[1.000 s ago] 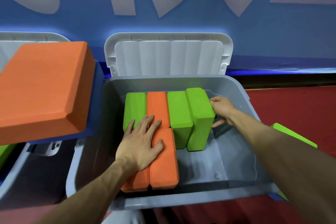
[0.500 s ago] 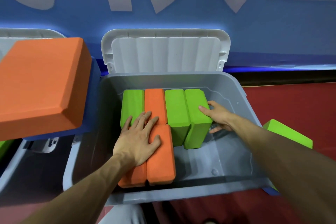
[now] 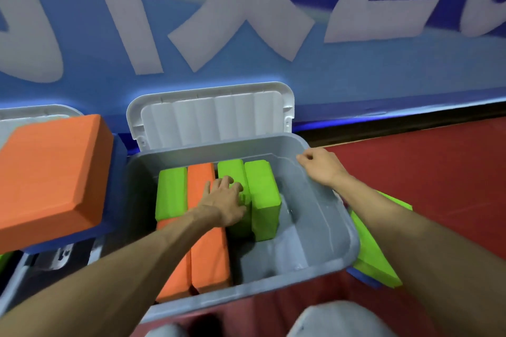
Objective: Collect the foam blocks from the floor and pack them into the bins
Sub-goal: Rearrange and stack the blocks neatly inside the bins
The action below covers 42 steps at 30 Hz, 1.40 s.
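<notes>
An open grey bin (image 3: 353, 241) holds foam blocks standing on edge. Along the back are a green block (image 3: 171, 194), an orange block (image 3: 201, 175), and two more green blocks (image 3: 231, 168) (image 3: 262, 186); two orange blocks (image 3: 209, 260) stand in front. My left hand (image 3: 224, 200) lies across the back orange block and the third block, fingertips bent on the green foam. My right hand (image 3: 320, 167) hovers over the bin's right rim, fingers loosely curled and holding nothing. Another green block (image 3: 372, 254) lies on the red floor to the right of the bin.
The bin's white lid (image 3: 213, 117) leans open against the blue wall. On the left, a large orange block (image 3: 52, 172) sits on a blue piece (image 3: 119, 169) over a second grey bin (image 3: 16, 282). My knees show at the bottom edge.
My right hand has let go of the rightmost green block and risen to the bin's right rim. My left hand slid right from the orange blocks toward the green ones.
</notes>
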Each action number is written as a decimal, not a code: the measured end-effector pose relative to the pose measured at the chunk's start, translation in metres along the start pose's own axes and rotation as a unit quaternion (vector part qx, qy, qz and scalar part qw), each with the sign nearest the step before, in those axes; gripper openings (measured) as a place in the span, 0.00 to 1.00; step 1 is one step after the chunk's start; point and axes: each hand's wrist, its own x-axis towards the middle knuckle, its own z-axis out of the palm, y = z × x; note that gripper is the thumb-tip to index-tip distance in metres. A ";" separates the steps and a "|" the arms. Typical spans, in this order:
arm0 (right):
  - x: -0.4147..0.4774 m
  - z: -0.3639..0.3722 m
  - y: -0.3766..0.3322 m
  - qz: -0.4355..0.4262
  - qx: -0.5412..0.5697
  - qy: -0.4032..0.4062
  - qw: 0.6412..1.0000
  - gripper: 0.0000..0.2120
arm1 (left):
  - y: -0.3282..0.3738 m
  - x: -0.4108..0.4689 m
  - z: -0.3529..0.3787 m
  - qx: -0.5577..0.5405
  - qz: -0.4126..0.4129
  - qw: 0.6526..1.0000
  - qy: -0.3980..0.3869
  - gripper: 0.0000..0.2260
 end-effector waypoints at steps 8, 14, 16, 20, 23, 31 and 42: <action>-0.031 -0.028 0.124 0.199 0.083 0.069 0.974 0.15 | 0.125 0.036 -0.033 -0.191 0.113 0.969 -0.104 0.14; -0.047 -0.018 0.201 0.346 0.075 0.056 0.933 0.33 | 0.206 0.053 -0.019 -0.185 0.180 0.955 -0.145 0.11; -0.052 -0.009 0.219 0.378 0.084 0.059 0.920 0.36 | 0.224 0.057 -0.007 -0.163 0.191 0.955 -0.155 0.12; -0.063 0.014 0.243 0.445 0.087 0.032 0.890 0.46 | 0.244 0.062 0.017 -0.093 0.228 0.956 -0.162 0.14; -0.070 0.040 0.273 0.491 0.196 -0.009 0.849 0.55 | 0.253 0.064 0.032 -0.084 0.235 0.955 -0.160 0.14; -0.087 0.030 0.255 0.495 0.368 0.068 0.784 0.42 | 0.255 0.053 0.024 -0.159 0.234 0.949 -0.139 0.14; -0.100 -0.078 0.131 0.387 0.308 0.231 0.838 0.45 | 0.206 0.029 -0.045 -0.281 0.208 0.935 -0.067 0.38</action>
